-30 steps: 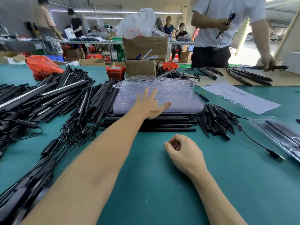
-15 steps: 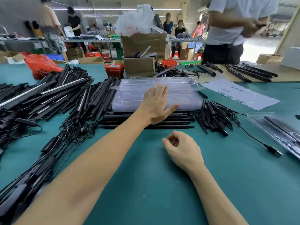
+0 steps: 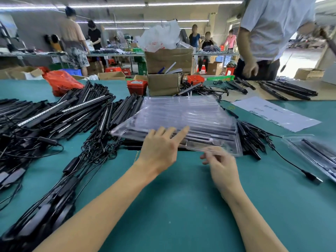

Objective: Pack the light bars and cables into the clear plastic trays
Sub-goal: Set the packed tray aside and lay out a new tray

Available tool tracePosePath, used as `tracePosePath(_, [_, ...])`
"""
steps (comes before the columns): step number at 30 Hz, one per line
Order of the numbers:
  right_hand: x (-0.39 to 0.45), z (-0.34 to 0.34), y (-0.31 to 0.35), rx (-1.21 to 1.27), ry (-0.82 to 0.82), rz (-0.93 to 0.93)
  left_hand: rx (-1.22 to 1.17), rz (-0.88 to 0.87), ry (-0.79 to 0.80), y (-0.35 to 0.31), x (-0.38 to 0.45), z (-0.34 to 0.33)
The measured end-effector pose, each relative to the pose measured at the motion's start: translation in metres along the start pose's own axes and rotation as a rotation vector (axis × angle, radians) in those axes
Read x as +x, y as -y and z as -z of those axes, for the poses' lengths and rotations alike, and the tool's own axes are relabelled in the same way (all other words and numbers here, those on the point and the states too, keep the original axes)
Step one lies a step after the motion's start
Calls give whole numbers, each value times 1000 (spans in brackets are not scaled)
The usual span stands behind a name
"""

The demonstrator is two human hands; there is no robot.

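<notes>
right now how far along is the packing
Early. Done: one clear plastic tray at the right table edge already holds black bars. In hand: the left hand rests fingers on the stack of empty clear trays, and the right hand, blurred, is at the top tray's near edge. Left: the big pile of black light bars and the tangled black cables are unpacked.

I see the top clear tray [image 3: 181, 122] now tilted up off the stack, left hand [image 3: 160, 148] under its near edge; right hand [image 3: 220, 164] left the table, uncurled, touching tray's front rim.
</notes>
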State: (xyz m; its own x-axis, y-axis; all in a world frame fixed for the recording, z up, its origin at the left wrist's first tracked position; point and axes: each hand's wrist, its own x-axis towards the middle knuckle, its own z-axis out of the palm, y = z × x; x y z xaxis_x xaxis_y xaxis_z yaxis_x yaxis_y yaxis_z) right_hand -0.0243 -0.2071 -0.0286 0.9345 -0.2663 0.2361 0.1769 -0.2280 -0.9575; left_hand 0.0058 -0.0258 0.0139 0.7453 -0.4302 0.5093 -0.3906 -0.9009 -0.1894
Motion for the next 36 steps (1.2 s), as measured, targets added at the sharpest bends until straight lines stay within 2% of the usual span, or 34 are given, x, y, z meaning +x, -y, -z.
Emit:
tracePosePath(2, [3, 18, 1, 449, -62, -149, -54, -47, -59, -15, -21, 25])
tracePosePath(4, [4, 36, -3, 970, -56, -321, -145, -125, -98, -31, -43, 49])
tracePosePath(6, [3, 47, -8, 1283, -63, -397, -365, -129, 1, -43, -60, 77])
tracePosePath(8, [2, 53, -11, 1398, -33, -384, -694, 24, 182, -43, -75, 99])
tracePosePath(9, [2, 54, -13, 1395, -15, -373, -800, 94, 172, -38, -81, 106])
tracePosePath(12, [1, 62, -11, 1384, 4, -376, -827, 317, -59, -3, -88, 112])
tracePosePath(13, [1, 65, -10, 1373, -9, -380, -797, 422, -76, 12, -87, 108])
tracePosePath(15, [1, 76, -5, 1287, 45, -405, -696, 601, -27, 42, -89, 90])
tracePosePath(16, [3, 84, -2, 1161, 100, -409, -645, 677, 38, 54, -91, 78])
tracePosePath(19, [10, 115, 6, 518, 210, -334, -621, 788, 239, 67, -105, 43])
tracePosePath(21, [13, 130, 13, 269, 318, -363, -636, 792, 216, 66, -115, 28])
tracePosePath(24, [24, 145, 19, -53, 441, -520, -701, 816, 81, 65, -120, 23])
tracePosePath(26, [36, 147, 16, -321, 414, -551, -759, 825, 83, 67, -120, 25])
tracePosePath(29, [48, 132, 11, -667, 247, -434, -805, 810, 149, 69, -119, 28])
tracePosePath(32, [41, 107, 6, -815, 154, -346, -776, 781, 279, 72, -115, 30])
tracePosePath(36, [21, 80, -1, -973, 70, -278, -643, 654, 457, 80, -95, 39])
